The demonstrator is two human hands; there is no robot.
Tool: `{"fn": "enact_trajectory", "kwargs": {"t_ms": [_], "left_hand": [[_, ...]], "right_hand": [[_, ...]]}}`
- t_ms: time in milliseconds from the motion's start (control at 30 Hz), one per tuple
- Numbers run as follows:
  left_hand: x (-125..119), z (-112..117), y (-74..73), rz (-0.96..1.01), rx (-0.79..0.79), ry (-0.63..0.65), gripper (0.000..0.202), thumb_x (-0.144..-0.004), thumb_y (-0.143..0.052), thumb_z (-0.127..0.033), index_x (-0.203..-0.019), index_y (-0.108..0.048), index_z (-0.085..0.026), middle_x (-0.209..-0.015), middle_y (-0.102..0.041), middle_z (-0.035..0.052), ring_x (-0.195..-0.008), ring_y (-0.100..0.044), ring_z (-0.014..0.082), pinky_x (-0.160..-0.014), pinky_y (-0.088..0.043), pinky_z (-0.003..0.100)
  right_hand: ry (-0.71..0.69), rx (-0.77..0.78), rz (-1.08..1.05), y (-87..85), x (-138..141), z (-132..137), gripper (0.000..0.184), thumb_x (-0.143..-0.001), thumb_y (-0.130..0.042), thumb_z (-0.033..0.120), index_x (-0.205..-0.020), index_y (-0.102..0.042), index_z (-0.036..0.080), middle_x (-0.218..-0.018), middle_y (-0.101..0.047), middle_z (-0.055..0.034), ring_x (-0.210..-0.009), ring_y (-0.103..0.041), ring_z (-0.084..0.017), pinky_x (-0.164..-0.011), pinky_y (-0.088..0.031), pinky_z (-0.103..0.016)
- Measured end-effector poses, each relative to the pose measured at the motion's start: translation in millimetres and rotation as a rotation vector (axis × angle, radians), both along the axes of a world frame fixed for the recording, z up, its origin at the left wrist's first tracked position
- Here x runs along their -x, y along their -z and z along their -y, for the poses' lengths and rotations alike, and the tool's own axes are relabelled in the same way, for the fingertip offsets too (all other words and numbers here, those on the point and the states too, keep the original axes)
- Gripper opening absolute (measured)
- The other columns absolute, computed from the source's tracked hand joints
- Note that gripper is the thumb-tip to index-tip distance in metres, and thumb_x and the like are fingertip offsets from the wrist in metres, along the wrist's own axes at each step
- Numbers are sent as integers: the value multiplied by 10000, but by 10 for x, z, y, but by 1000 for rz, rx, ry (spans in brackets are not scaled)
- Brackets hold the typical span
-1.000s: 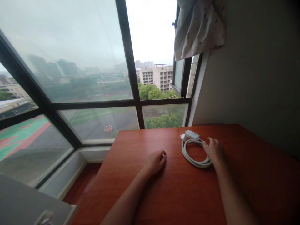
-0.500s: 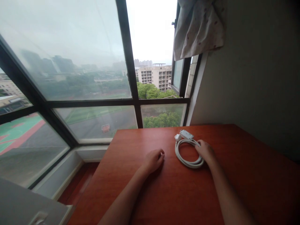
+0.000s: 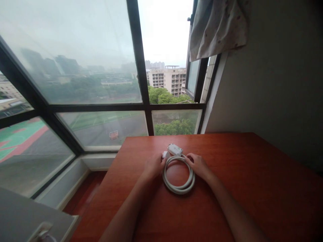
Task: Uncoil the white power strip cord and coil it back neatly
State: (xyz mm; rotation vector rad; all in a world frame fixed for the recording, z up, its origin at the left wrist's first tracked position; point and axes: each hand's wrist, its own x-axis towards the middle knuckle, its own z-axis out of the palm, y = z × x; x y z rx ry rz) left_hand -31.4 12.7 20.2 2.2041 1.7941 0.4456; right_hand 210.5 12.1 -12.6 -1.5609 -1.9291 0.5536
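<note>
A coiled white cable (image 3: 179,192) lies on the reddish-brown wooden table (image 3: 227,148), with a flat pale rectangular box (image 3: 175,149) and a small white plug-like end (image 3: 166,155) at its far side. My left hand (image 3: 153,166) is closed at the left of the coil, thumb on the cable beside the white end; its other fingers are partly hidden. My right hand (image 3: 198,164) pinches the cable at the upper right of the coil, close to the box. The loop between my hands rests flat on the tabletop.
Dark-framed windows (image 3: 147,107) stand beyond the table's far edge, one sash open at the right. A spotted curtain (image 3: 218,30) hangs above it. A grey wall (image 3: 264,84) rises on the right, and a pale ledge (image 3: 30,215) is at the lower left.
The coiled cable has moved left and slightly toward me with my right hand. My left hand has shifted a little left and now grips the coil's left side.
</note>
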Motion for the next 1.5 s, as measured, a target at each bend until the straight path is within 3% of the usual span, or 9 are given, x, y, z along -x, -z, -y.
{"fn": "enact_trajectory", "kwargs": {"t_ms": [233,533,767,1000,1133,1333,1500], "left_hand": [[11,-55,101,98,20,-8,329,-909,-454,-434,-903,-648,-168,-906,-706,75,-777,-621,177,-632,-361,257],[-11,-61,135,19,-28,-69,351,-914,-436,-448,-887,-648,-170,-879,-704,78,-739,-614,180,-602,-332,269],[53,-96,67,-30,-16,-148,380,-913,-434,-466,-876,-668,-170,-910,-716,102,-803,-646,207,-639,-364,275],[355,-169,-108,-114,-67,-355,388,-898,-426,-474,-957,-684,-190,-972,-715,126,-876,-658,253,-692,-418,287],[607,-219,-162,-149,-4,-468,432,-875,-411,-505,-959,-700,-195,-994,-712,150,-896,-660,293,-682,-440,309],[896,-252,-168,-116,77,-548,517,-852,-378,-570,-1024,-697,-201,-1042,-701,166,-934,-655,327,-677,-449,335],[1031,-285,-136,-131,72,-546,521,-850,-365,-572,-985,-703,-199,-1031,-706,159,-916,-662,314,-678,-449,326]], "right_hand": [[17,55,29,-10,-43,-9,359,-916,-452,426,-945,-719,189,-914,-735,-89,-806,-657,-208,-729,-429,-266],[62,54,4,-6,-23,5,350,-920,-430,389,-875,-717,194,-891,-737,-81,-826,-661,-203,-737,-425,-256],[118,23,-55,39,-45,-35,304,-860,-498,405,-821,-716,196,-838,-737,-71,-758,-656,-208,-683,-425,-273],[248,-27,-351,20,-249,-120,326,-816,-486,437,-761,-666,171,-768,-711,-75,-736,-632,-212,-691,-450,-286],[301,-62,-467,26,-440,-162,347,-797,-499,465,-727,-648,160,-741,-695,-79,-711,-609,-201,-689,-449,-287],[369,-28,-407,92,-739,-210,349,-774,-491,462,-706,-653,161,-731,-697,-81,-689,-607,-202,-660,-435,-287],[453,53,-198,148,-1053,-221,310,-781,-470,388,-713,-678,169,-765,-715,-83,-694,-620,-204,-633,-408,-282]]}}
